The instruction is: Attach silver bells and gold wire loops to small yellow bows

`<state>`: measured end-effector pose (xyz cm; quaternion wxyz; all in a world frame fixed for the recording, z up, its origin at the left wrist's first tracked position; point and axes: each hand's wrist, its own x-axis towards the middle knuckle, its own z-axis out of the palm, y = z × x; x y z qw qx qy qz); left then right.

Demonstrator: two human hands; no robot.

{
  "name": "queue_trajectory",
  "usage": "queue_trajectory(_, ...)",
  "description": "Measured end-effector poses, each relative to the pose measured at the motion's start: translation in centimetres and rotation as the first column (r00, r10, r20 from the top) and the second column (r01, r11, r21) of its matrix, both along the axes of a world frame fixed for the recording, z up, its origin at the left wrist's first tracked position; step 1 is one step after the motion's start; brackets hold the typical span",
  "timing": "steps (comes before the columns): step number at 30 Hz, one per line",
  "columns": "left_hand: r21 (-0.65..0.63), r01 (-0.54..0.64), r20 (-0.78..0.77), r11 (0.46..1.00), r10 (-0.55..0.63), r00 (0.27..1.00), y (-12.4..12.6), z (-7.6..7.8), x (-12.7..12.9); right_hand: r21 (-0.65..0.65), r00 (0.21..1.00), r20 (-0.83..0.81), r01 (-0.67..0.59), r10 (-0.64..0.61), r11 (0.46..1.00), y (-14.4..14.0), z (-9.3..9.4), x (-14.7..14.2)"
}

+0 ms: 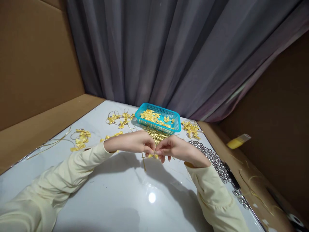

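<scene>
We work on the white table (120,196), taking the blue basket (158,118) of yellow bows at its far edge as our landmark. Finished bows (80,139) lie well left of the basket, and a strand of silver beads (214,161) runs down to its right. Just in front of the basket our left hand (135,142) and right hand (175,149) meet, fingertips pinched together on a small yellow ribbon piece (152,156); a thin gold strip (144,163) hangs below, though we cannot quite tell which hand holds it. We judge that a tight pinch and small, even tugs will serve best here.
</scene>
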<state>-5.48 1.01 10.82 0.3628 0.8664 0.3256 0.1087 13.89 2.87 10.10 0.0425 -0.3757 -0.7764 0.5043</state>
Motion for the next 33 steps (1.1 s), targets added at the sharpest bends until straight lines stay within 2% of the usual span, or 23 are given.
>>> queue_trajectory(10,-0.026,0.052,-0.001,0.998,-0.052,0.999,0.06,-0.41,-0.25,0.014,0.998,-0.004,-0.061,0.061,0.998,-0.12,-0.03,0.01)
queue_trajectory(16,-0.040,0.064,0.009,0.997,-0.064,0.998,0.00,-0.14,-0.20,0.017,0.999,-0.004,-0.053,0.053,0.998,-0.32,0.26,0.09)
queue_trajectory(26,-0.236,0.056,0.058,0.970,-0.044,0.997,0.59,-0.69,-0.39,-0.002,1.000,-0.014,-0.028,0.028,1.000,-0.62,0.36,0.19)
queue_trajectory(29,-0.230,0.067,0.060,0.971,-0.055,0.997,0.60,-0.80,-0.40,-0.031,0.999,-0.022,-0.031,0.030,0.999,-0.65,0.35,0.15)
queue_trajectory(33,-0.159,0.069,0.065,0.985,-0.059,0.996,0.20,-0.48,-0.33,-0.065,0.998,-0.046,-0.034,0.031,0.997,-0.51,0.41,0.21)
